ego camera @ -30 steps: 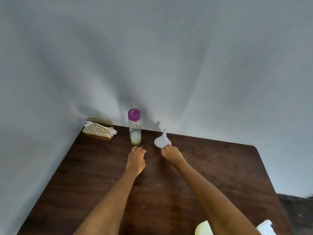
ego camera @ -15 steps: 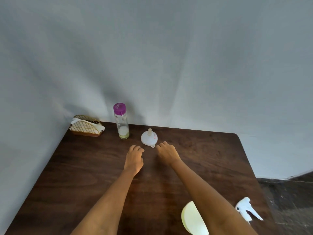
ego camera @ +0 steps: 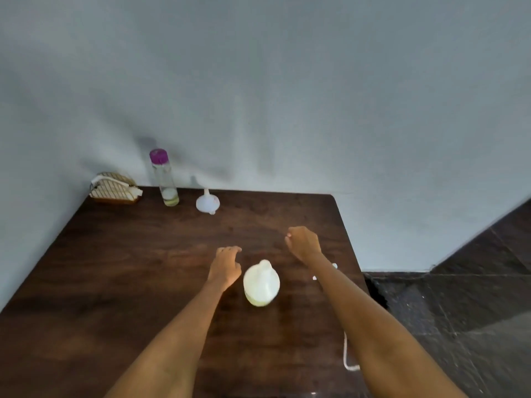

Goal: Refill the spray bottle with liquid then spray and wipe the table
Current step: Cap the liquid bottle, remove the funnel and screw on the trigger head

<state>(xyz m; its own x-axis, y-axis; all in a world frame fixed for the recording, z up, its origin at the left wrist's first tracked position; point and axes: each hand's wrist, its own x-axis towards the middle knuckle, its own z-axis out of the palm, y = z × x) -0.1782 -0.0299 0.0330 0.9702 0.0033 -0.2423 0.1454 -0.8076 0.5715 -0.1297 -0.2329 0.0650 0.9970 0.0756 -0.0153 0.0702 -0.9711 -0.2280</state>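
Your hands have pulled back from the funnel (ego camera: 207,203) to the bottle (ego camera: 261,284). Left hand (ego camera: 226,265) is just beside it, loosely open and empty; right hand (ego camera: 304,243) hovers beyond it, curled, empty (trigger head largely hidden). Refilling hasn't begun.

Dark wood-grain table (ego camera: 138,282), translucent plastic bottle (ego camera: 261,285), wire basket (ego camera: 115,189)

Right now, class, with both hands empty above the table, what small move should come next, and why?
Probably the left hand closes on the white bottle beside it. The bottle stands uncapped with little liquid, and the funnel still sits far back by the wall.
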